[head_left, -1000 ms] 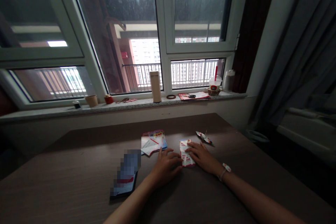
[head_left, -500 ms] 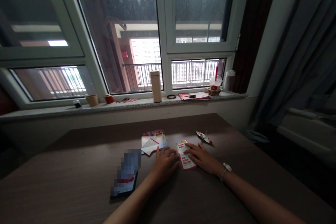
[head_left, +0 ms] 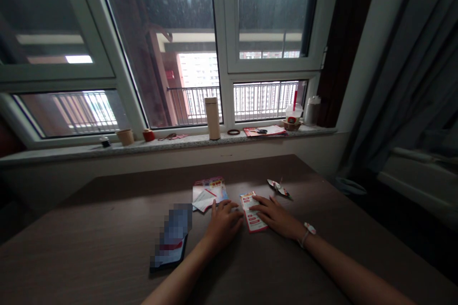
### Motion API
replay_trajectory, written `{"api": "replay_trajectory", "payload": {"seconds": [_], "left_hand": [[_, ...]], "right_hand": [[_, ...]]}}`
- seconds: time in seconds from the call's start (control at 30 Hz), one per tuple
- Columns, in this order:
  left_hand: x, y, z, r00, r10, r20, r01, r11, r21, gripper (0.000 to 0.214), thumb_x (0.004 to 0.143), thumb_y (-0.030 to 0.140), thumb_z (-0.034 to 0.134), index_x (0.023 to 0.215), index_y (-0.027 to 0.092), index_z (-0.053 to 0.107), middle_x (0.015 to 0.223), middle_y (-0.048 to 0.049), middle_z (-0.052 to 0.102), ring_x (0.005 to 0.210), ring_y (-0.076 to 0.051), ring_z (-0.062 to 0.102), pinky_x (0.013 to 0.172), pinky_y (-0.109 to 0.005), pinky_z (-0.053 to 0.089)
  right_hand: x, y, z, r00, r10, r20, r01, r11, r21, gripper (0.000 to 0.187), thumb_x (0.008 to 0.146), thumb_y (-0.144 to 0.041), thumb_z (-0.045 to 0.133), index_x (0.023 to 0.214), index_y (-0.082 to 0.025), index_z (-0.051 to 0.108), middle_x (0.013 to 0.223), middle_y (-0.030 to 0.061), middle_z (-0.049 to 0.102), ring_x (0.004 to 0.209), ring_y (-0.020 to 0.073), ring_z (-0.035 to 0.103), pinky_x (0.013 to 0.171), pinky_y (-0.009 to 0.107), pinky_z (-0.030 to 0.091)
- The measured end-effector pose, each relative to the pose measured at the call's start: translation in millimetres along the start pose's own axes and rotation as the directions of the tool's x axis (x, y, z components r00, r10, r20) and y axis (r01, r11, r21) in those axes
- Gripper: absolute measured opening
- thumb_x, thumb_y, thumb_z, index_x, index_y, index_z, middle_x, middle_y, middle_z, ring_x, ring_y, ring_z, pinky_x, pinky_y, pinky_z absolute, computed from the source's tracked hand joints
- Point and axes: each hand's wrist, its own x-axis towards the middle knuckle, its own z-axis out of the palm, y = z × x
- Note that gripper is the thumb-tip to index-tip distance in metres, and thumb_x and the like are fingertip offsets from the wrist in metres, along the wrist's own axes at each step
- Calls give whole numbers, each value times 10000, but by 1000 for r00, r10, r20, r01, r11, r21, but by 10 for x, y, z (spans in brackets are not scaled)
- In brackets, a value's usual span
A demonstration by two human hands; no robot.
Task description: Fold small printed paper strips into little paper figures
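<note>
A narrow printed leaflet (head_left: 252, 217), white with red labels, lies flat on the brown table (head_left: 118, 228). My right hand (head_left: 277, 217) rests with spread fingers on its right side; a bracelet (head_left: 308, 232) circles that wrist. Just left of the leaflet is my left hand (head_left: 224, 221), palm down with fingers apart and nothing in it. Beyond my left fingers lie colourful printed sheets (head_left: 219, 185) with a white folded paper piece (head_left: 205, 202) on top. A small folded paper shape (head_left: 279, 188) sits past my right hand.
A phone (head_left: 173, 238), its screen blurred out, lies left of my left forearm. Along the windowsill (head_left: 171, 144) stand a beige flask (head_left: 212, 119), a paper cup (head_left: 125, 137), scissors on papers (head_left: 275, 130) and a drink cup with a red straw (head_left: 293, 113).
My left hand has shifted very slightly left, away from the leaflet's edge. My right hand stays on the leaflet almost unmoved.
</note>
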Motion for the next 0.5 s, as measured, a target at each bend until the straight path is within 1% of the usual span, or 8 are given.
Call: {"api": "replay_trajectory", "payload": {"seconds": [0.13, 0.27, 0.5], "left_hand": [[1, -6, 7, 1000, -9, 3, 9, 1000, 1, 226, 853, 259, 606, 1051, 309, 701, 1228, -36, 634, 1224, -275, 461, 1099, -642, 183], [2, 0, -3, 1000, 0, 14, 0, 1000, 4, 235, 864, 269, 592, 1073, 309, 692, 1235, -42, 628, 1226, -274, 457, 1100, -646, 169], [4, 10, -17, 1000, -10, 25, 10, 1000, 15, 236, 873, 277, 581, 1083, 314, 681, 1247, -37, 615, 1237, -283, 450, 1094, -654, 168]], "right_hand": [[3, 7, 2, 1000, -6, 19, 6, 1000, -20, 400, 979, -429, 324, 1309, -346, 534, 1521, 45, 349, 1410, 205, 294, 1174, 507, 86], [6, 9, 1, 1000, -5, 18, 5, 1000, -26, 396, 976, -425, 338, 1316, -354, 528, 1512, 52, 362, 1406, 211, 300, 1170, 510, 96], [-4, -13, -21, 1000, -13, 27, 14, 999, -32, 378, 966, -380, 375, 1310, -390, 529, 1517, 31, 350, 1402, 226, 304, 1166, 525, 106]]}}
